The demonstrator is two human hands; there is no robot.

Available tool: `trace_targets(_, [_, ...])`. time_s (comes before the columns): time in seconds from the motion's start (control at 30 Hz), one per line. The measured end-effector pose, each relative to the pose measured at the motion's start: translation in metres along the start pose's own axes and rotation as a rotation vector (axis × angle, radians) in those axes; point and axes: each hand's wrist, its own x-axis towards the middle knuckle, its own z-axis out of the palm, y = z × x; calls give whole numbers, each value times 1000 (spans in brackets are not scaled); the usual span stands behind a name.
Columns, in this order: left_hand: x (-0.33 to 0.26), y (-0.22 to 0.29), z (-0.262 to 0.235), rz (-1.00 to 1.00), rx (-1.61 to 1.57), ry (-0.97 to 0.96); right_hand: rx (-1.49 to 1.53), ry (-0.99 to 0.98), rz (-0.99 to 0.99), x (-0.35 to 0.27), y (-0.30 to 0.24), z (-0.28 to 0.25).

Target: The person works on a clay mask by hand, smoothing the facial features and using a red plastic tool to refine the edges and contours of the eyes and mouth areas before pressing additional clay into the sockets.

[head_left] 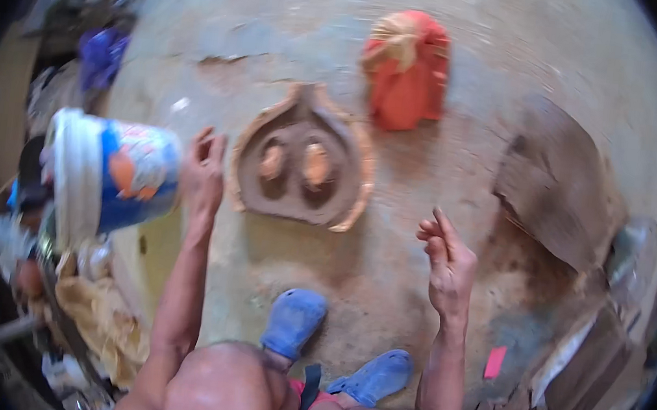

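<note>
A rounded mould-like form (363, 161) lies on the floor ahead of me, its pale orange rim lined with dark wet clay. It narrows to a neck at the far end, and two orange ovals sit in hollows inside it. My left hand (206, 173) is raised between this form and a white and blue bucket (142, 167); its fingers are loosely bent and apart, with nothing seen in them. Off to the right of the form, my right hand (449, 268) hangs with the index finger stretched and the others partly curled, holding nothing visible. Both hands are slightly blurred.
A red-orange bundle with a tan top (409, 78) stands beyond the form. At the right lies a large dark clay slab (556, 183), with more clay pieces (589, 372) nearer me. Purple plastic (101, 57) and a crumpled tan sack (100, 321) lie among clutter on the left.
</note>
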Motion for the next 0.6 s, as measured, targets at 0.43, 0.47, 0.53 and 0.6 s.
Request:
trace_targets(0.43, [-130,231,321,-395,-927,-1003,103,871,42,33,102,-303])
trace_targets(0.47, [-132,227,329,-438,-1029,-979,112,869,27,46,103,-298])
trace_targets(0.53, [-135,218,335,-391,-1030,-1004,-162,805,123,66,101,-287])
trace_targets(0.6, [-141,215,337,-341,-988,-1020,-32,752,103,60,97,-280])
